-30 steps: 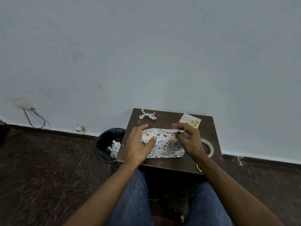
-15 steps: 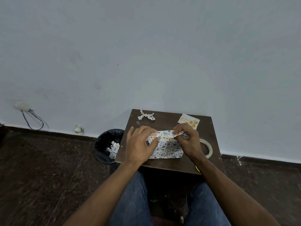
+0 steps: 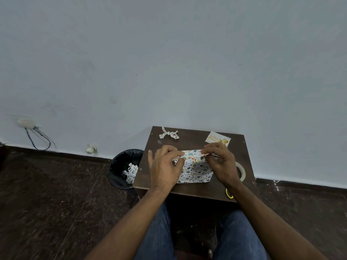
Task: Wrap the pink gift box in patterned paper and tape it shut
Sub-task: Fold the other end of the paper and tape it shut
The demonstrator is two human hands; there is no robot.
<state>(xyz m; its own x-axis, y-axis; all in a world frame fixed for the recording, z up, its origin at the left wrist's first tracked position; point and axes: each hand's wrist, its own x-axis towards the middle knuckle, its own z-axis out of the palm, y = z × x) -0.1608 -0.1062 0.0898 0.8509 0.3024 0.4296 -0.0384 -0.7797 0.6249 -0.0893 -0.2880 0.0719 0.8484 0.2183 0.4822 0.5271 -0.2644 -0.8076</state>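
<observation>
Patterned paper (image 3: pixel 195 168) covers the box completely, and the parcel sits in the middle of my small brown table (image 3: pixel 189 141), so no pink shows. My left hand (image 3: pixel 164 168) rests over the parcel's left end, fingers curled and pinching the paper's far edge. My right hand (image 3: pixel 220 162) pinches the same folded edge at the far right corner between thumb and fingertips. A tape roll (image 3: pixel 242 170) lies flat just right of my right hand, partly hidden by it. A card (image 3: pixel 217 140) lies at the far right corner, and a twisted paper scrap (image 3: pixel 169 133) sits near the far left. A black bin (image 3: pixel 124 168) with crumpled paper stands on the floor left of the table.
</observation>
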